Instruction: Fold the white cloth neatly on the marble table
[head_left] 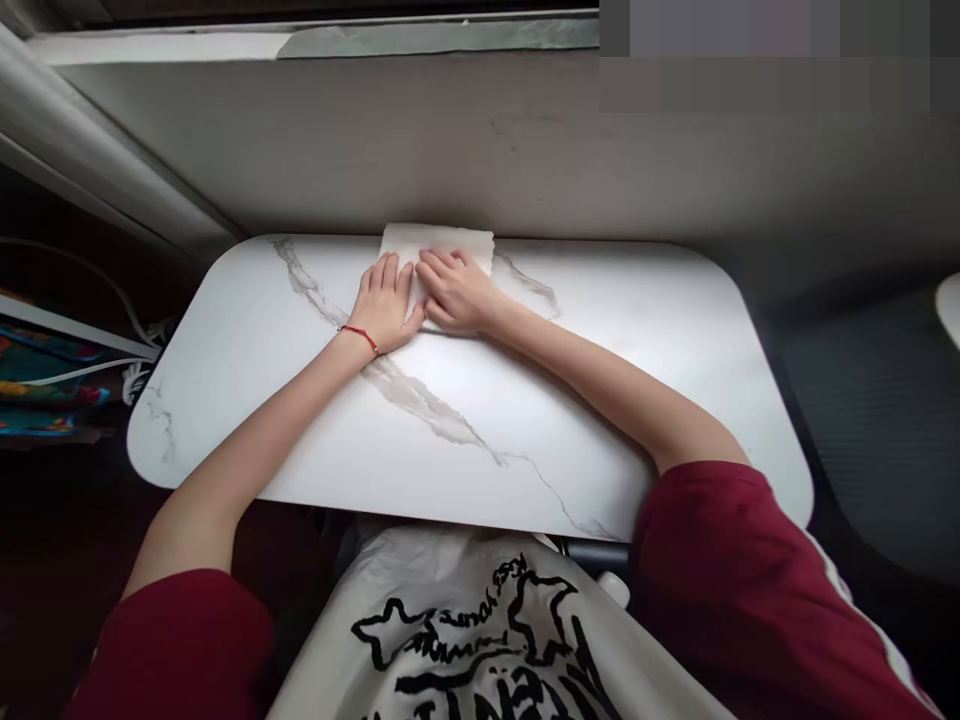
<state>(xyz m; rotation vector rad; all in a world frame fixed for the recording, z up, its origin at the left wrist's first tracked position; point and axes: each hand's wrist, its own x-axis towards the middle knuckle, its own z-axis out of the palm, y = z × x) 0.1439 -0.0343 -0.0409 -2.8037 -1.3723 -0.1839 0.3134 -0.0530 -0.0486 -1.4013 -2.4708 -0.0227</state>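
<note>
A white paper tissue [442, 237] lies flat at the far edge of a white marble-patterned table [315, 420]. My left hand [387, 305], with a red cord bracelet [360, 335] at the wrist, rests palm down on its left part, fingers stretched out and a little apart. From the right, my right hand [457, 290] lies across the tissue, its fingers bent slightly and pointing left, close beside the left thumb. Both hands press on the tissue from above; neither is seen wrapped round it. Part of the tissue is hidden under them.
A grey wall [420, 150] stands right behind the table, with a ledge [435, 38] above it. White cables [135, 375] and colourful fabric [52, 385] are at the left. A dark mesh surface [877, 430] is at the right.
</note>
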